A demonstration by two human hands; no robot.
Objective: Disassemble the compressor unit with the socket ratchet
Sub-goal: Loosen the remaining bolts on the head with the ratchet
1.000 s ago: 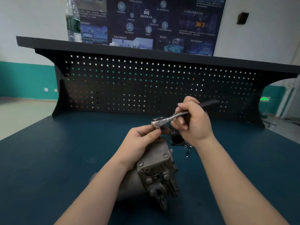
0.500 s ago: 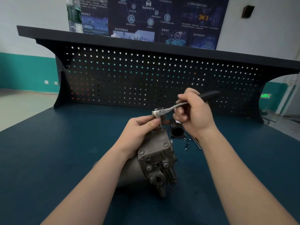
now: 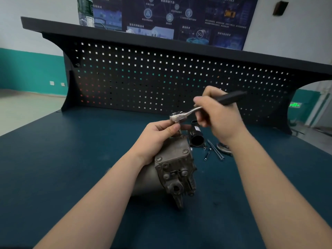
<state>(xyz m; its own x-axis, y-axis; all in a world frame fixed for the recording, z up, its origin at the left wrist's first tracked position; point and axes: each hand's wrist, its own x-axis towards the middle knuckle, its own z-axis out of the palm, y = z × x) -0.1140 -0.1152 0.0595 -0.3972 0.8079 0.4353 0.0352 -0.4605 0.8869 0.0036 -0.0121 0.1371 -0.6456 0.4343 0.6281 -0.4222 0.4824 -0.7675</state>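
we are gripping the chrome black-handled socket ratchet (image 3: 206,106) with our right hand (image 3: 218,119), while our left hand (image 3: 158,135) is pinching its socket, steadying it above the grey cast-metal compressor unit (image 3: 172,168).

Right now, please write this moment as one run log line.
right hand: grips ratchet | left hand: pinches under ratchet head, on compressor | bolts: on bench

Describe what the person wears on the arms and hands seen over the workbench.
Nothing shows on either: the left hand and right hand are bare, with no gloves, rings or watch visible. Both forearms are uncovered to the picture's lower edge; no sleeve shows.
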